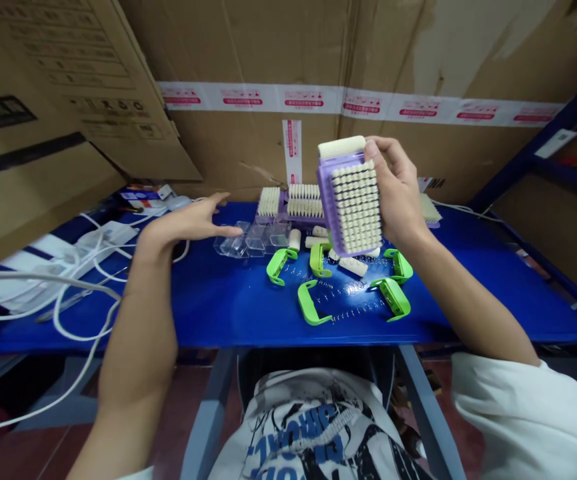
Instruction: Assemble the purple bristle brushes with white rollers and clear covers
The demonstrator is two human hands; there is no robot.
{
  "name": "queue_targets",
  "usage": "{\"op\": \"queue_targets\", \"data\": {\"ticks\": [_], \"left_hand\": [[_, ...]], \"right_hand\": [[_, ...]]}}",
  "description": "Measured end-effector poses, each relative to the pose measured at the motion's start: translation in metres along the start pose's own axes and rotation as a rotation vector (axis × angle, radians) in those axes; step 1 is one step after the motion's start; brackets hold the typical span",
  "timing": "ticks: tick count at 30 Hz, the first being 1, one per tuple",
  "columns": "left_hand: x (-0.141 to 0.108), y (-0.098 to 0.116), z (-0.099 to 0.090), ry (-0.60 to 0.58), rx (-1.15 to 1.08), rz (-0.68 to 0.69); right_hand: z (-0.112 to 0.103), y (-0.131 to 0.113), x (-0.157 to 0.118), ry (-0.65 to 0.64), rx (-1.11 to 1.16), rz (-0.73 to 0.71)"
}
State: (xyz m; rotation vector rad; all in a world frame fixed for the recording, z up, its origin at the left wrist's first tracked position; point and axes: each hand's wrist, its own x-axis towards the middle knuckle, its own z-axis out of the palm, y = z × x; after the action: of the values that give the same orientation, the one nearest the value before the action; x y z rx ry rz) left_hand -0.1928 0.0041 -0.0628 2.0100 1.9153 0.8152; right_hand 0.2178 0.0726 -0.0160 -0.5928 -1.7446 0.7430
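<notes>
My right hand (398, 187) grips a purple brush (335, 193) with rows of cream bristles, raised above the blue table. A cream roller-like strip (342, 147) lies along its top end. My left hand (193, 219) has its fingers apart and holds nothing, close to several clear plastic pieces (253, 239). More purple brushes with cream bristles (304, 201) stand behind them. In front lie several bright green curved clips (311, 305), thin metal springs (358, 312) and small cream cylinders (353, 267).
White cables (93, 267) and a power strip (103, 237) spread over the left side of the blue table (218, 307). A small box (145, 193) sits at the back left. Cardboard walls (248, 53) rise behind, and a blue metal post (523, 147) stands at the right.
</notes>
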Motion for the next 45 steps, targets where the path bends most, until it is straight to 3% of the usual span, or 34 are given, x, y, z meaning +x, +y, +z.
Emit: {"op": "queue_targets", "data": {"ticks": [2, 6, 8, 10, 14, 17, 20, 23, 27, 30, 33, 37, 41, 45], "left_hand": [[0.003, -0.009, -0.011, -0.113, -0.006, -0.068], [-0.011, 0.000, -0.020, -0.041, -0.064, 0.044], [-0.045, 0.010, -0.018, -0.046, -0.046, 0.096], [-0.095, 0.018, -0.006, 0.015, 0.078, 0.091], [-0.190, 0.030, 0.031, -0.092, 0.288, -0.022], [-0.213, 0.041, 0.048, -0.027, 0.279, -0.030], [-0.192, 0.065, 0.042, 0.181, 0.077, 0.063], [-0.139, 0.099, 0.027, 0.319, -0.336, 0.231], [-0.047, 0.139, 0.024, 0.335, -0.847, 0.316], [0.000, 0.151, 0.039, 0.190, -1.081, 0.268], [0.012, 0.141, 0.060, 0.117, -1.161, 0.216], [0.006, 0.109, 0.081, 0.200, -1.155, 0.224], [0.007, 0.091, 0.087, 0.290, -1.088, 0.357], [0.004, 0.099, 0.086, 0.258, -0.991, 0.393]], "right_hand": [[-0.001, 0.018, 0.009, 0.022, 0.063, 0.097], [0.002, 0.038, 0.014, 0.064, 0.195, 0.237], [0.003, 0.038, 0.012, 0.066, 0.226, 0.248], [0.005, 0.032, 0.010, 0.050, 0.243, 0.243], [0.012, 0.017, 0.006, -0.001, 0.313, 0.211], [0.018, 0.006, 0.003, -0.055, 0.314, 0.192], [0.019, -0.004, -0.002, -0.166, 0.228, 0.149], [0.016, -0.016, -0.008, -0.249, 0.124, 0.050], [0.008, -0.030, -0.014, -0.319, -0.060, -0.092], [0.004, -0.035, -0.015, -0.318, -0.143, -0.133], [0.002, -0.034, -0.014, -0.310, -0.198, -0.141], [0.002, -0.025, -0.013, -0.355, -0.280, -0.187], [0.003, -0.014, -0.013, -0.441, -0.354, -0.273], [0.004, -0.007, -0.013, -0.489, -0.381, -0.344]]}}
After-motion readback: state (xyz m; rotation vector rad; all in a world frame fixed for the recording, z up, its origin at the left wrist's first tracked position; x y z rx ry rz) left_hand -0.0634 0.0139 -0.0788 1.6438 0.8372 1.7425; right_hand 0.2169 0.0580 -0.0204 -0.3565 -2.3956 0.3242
